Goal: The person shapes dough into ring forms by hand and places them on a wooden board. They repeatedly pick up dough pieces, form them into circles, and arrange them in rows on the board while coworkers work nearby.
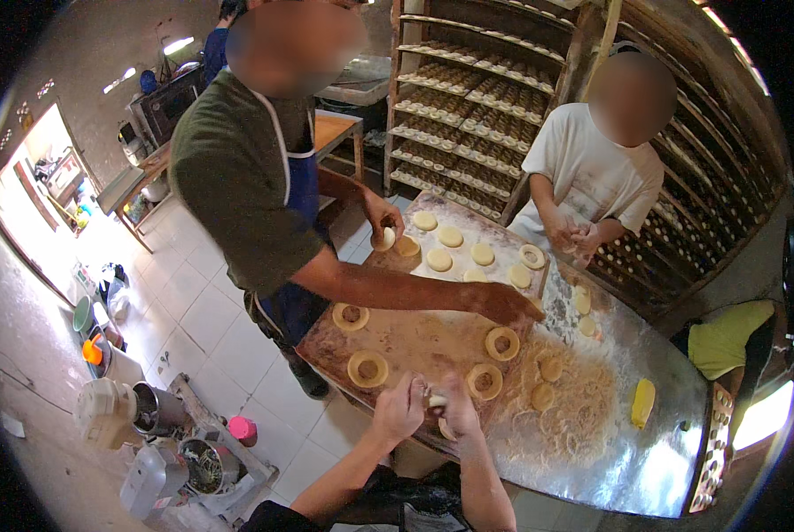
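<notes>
A small piece of pale dough (437, 402) is pinched between my two hands above the near edge of a wooden board. My left hand (400, 408) is closed, its fingertips at the dough's left side. From the other side my right hand (458, 408) grips it, slightly smeared by motion. The fingers hide most of the dough's shape. Beneath my right hand, another dough piece (447, 429) is partly covered. On the floury wooden board (414, 341) lie several dough rings, among them one (485, 381) just beyond my right hand and one (367, 369) beyond my left.
Left of the board, a co-worker in an apron holds dough (383, 238) and reaches across. Another person stands at the far side. Flat dough rounds (450, 237) lie on a floured tray. A yellow packet (642, 403) rests on the metal table (583, 470). Mixers (153, 479) stand lower left.
</notes>
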Tool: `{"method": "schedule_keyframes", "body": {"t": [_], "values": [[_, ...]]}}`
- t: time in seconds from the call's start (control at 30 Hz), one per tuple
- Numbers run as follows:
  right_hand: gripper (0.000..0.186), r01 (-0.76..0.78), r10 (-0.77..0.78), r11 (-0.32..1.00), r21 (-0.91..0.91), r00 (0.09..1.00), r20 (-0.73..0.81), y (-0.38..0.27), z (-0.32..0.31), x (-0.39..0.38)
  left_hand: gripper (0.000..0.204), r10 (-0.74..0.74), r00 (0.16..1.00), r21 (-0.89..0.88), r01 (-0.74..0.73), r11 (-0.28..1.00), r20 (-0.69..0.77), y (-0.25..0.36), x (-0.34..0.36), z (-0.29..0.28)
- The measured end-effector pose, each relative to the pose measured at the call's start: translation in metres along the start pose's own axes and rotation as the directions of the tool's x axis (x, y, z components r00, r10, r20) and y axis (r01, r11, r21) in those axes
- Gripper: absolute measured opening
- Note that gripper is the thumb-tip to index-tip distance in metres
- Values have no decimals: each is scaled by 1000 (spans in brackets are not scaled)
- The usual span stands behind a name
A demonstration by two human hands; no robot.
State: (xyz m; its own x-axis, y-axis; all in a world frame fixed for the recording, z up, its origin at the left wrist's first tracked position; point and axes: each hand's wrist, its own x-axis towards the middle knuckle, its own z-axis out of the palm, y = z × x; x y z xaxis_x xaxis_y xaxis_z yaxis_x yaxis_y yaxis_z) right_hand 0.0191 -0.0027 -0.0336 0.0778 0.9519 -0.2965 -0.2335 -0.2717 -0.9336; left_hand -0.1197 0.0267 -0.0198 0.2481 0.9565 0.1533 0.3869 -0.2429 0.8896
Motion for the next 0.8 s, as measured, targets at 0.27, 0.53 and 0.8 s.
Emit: {"method": "schedule_keyframes", "body": {"t": [0.27, 0.53, 0.8], "values": [[66, -5, -337, 635, -772, 898, -283, -11, 21, 21, 51, -10, 998, 606, 43, 794, -58, -21, 39, -7], [75, -82, -284, 138, -987, 952, -119, 4, 25, 15, 72, 12, 984, 798, -153, 584, 179, -63, 5, -5], [40, -361, -292, 538, -762, 769, -569, 1, -135, -55, 46, 37, 981, 470, -123, 874, 189, -20, 19, 9]]}}
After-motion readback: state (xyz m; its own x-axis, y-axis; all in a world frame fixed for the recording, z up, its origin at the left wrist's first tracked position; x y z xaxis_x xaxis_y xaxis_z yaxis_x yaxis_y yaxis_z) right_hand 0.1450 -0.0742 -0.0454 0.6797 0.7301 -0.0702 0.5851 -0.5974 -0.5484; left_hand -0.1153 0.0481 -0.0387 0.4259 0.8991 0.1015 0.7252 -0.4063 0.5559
